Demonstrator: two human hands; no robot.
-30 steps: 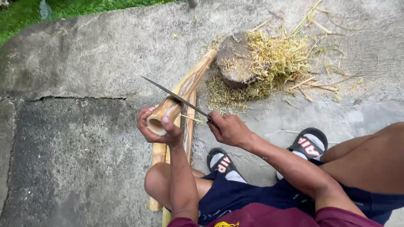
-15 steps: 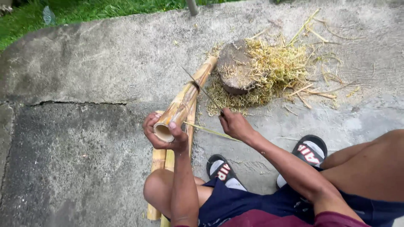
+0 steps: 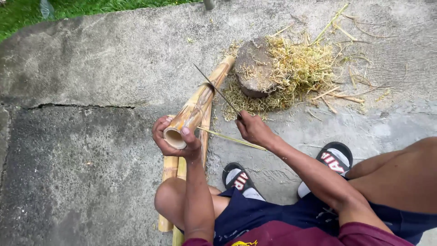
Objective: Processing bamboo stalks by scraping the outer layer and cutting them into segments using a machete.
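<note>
Ground: a grey concrete slab (image 3: 82, 136) is seen underfoot, crossed by a dark crack on the left; a strip of grass (image 3: 68, 9) is seen along the top edge.
Litter: a heap of yellow shavings (image 3: 300, 68) is spread around and behind the stone block, with loose strips scattered to its right.
Block: a rounded stone block (image 3: 252, 68) is set on the concrete, just beside the far end of the held bamboo.
Bamboo pole: a hollow bamboo section (image 3: 195, 107) is held tilted, its open near end raised toward the person and its far end lowered beside the block.
Spare bamboo: further bamboo pieces (image 3: 169, 182) are laid on the ground beneath the held pole, passing under the bent knee.
Sandals: two black slide sandals (image 3: 334, 157) are worn, flat on the concrete.
Left hand (image 3: 175, 136): it is clenched around the open near end of the pole.
Right hand (image 3: 252, 130): it is closed on the handle of the knife.
Knife (image 3: 216, 89): the long thin blade is laid across the pole at mid-length, touching it.
Split strip: a thin pale sliver (image 3: 232, 139) is seen running from the pole, passing below the right hand.
</note>
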